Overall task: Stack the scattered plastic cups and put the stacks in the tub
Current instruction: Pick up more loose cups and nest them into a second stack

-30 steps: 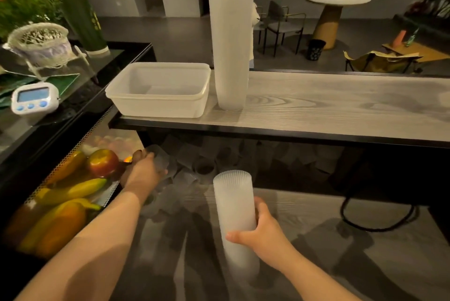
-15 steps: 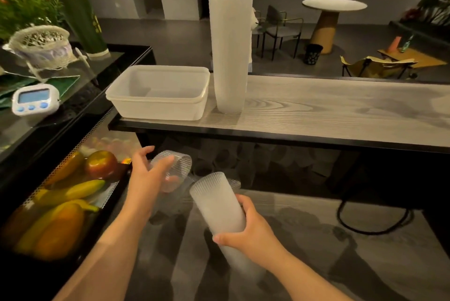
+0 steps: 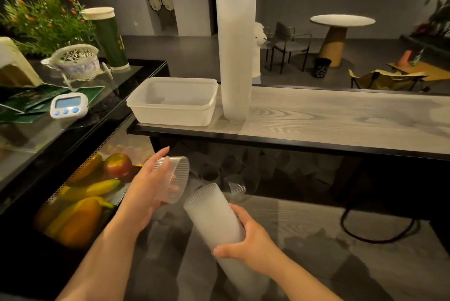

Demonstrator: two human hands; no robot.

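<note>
Head view. Left hand (image 3: 148, 193) is raised over the lower bench (image 3: 316, 239), forearm coming in from the lower left, palm turned toward the right hand. Its thumb and fingers are curled around a single ribbed clear cup (image 3: 174, 178), which lies on its side with the mouth facing right and slightly down.

Right hand (image 3: 253, 239) sits lower and to the right of the left hand, forearm entering from the bottom edge. Its fingers wrap the middle of a short cup stack (image 3: 214, 215), thumb on the near side. The stack is tilted, its upper end leaning toward the cup in the left hand; cup and stack are near each other but apart.

Beyond both hands, in the shadow under the upper shelf (image 3: 316, 118), more loose cups (image 3: 226, 169) lie scattered; count cannot be told. On that shelf, above the left hand, stands the white tub (image 3: 174, 102), and just to its right a tall cup stack (image 3: 235, 52), upright.

Left of the left hand: a tray of fruit (image 3: 80, 193).
</note>
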